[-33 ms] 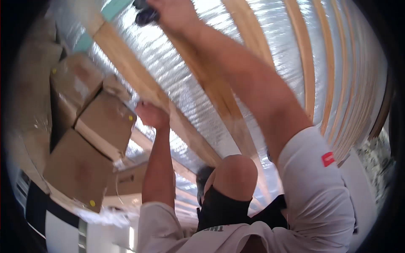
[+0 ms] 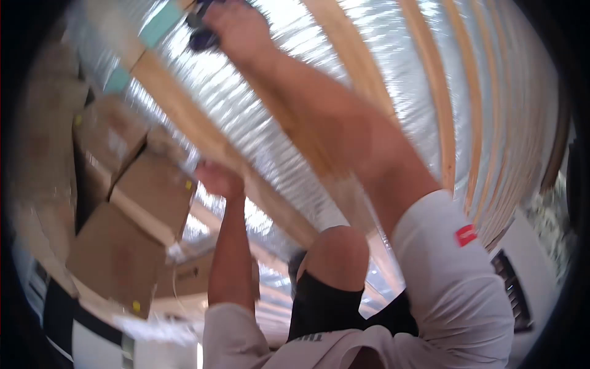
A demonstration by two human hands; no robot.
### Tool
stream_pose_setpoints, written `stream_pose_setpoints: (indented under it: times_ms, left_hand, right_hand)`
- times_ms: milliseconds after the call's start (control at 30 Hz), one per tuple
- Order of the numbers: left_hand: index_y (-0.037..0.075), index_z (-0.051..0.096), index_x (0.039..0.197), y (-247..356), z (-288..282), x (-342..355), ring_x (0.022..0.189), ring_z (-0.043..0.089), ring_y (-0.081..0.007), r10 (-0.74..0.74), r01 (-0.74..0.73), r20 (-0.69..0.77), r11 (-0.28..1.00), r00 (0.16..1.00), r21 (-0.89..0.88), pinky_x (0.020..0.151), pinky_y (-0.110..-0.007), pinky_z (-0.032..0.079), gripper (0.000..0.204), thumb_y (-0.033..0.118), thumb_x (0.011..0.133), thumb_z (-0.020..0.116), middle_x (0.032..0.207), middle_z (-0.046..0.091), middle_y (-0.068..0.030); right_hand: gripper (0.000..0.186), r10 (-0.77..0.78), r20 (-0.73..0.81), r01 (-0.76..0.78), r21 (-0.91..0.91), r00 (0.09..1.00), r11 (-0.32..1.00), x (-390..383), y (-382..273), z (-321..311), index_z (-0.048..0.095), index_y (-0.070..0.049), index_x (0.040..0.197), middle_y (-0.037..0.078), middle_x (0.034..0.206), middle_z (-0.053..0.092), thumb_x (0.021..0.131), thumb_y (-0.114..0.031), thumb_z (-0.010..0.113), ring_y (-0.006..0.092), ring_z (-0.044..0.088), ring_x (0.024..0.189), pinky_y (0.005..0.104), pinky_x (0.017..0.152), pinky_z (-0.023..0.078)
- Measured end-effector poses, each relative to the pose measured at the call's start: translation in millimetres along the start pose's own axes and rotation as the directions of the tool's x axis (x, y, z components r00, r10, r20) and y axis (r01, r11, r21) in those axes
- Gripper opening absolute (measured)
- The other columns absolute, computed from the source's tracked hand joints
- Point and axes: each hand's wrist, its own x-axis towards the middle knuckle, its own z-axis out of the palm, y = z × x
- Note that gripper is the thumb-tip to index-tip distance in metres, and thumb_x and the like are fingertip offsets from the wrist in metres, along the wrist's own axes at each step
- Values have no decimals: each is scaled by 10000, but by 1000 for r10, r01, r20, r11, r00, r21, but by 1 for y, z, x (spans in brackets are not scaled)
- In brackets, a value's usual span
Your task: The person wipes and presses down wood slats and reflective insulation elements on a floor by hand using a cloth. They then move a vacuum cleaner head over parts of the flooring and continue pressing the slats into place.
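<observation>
Wooden beam (image 2: 209, 138) slanting down rightward, left hand (image 2: 219, 178) near, grip unclear, right hand (image 2: 238, 27) gripping dark tool (image 2: 202, 40)

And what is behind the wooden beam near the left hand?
Silver foil sheeting shows along both sides of the wooden beam. What is directly behind the beam, or beyond the foil, is covered and cannot be seen.

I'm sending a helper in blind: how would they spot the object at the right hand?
Find the silver foil crossed by wooden beams. Near the top left, in the right hand, is a dark object, far darker than the turquoise strip beside it.
</observation>
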Motion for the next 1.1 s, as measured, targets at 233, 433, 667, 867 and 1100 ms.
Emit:
stream_pose_setpoints:
  times_ms: [233,433,667,867,1100]
  left_hand:
    - [-31,565,1121,-21,-18,13,978,601,-463,251,-255,93,967,963,27,851,-553,480,367,289,1081,390,1096,607,-238]
    - [-40,560,1048,14,-28,3,910,631,-500,193,-193,148,981,970,-18,812,-589,500,327,245,1051,399,1029,629,-263]
    - [-44,557,977,-1,-29,10,893,662,-473,310,-317,158,948,938,24,782,-556,536,246,176,1035,462,991,639,-227]
    - [150,729,1086,-9,-20,5,1006,701,-266,503,-749,674,-77,541,658,864,-481,500,294,386,927,656,1107,735,-58]
    - [-74,546,1139,-50,25,227,961,686,-384,829,-846,171,528,532,73,813,-476,558,358,249,988,575,1112,659,-261]
  right_hand:
    - [588,171,253,-161,-62,952,985,-227,-81,-141,543,-40,1449,126,1568,471,867,-108,589,375,427,1450,470,1105,400]
    - [789,745,228,-653,-367,627,662,-520,-169,-298,505,-121,1504,105,1586,464,744,43,643,375,412,1469,486,1181,373]
    - [523,848,-529,-989,-101,-36,-105,-625,-227,-312,535,17,1392,262,1395,549,871,-3,583,444,524,1274,489,1116,396]
    - [638,847,-408,-935,-53,340,350,-518,-193,-232,556,-25,1427,169,1491,543,794,60,536,418,476,1401,537,1157,371]
    - [520,620,-547,-768,-70,563,636,-678,-200,-334,607,-71,1350,157,1373,623,842,39,585,364,583,1272,457,1103,465]
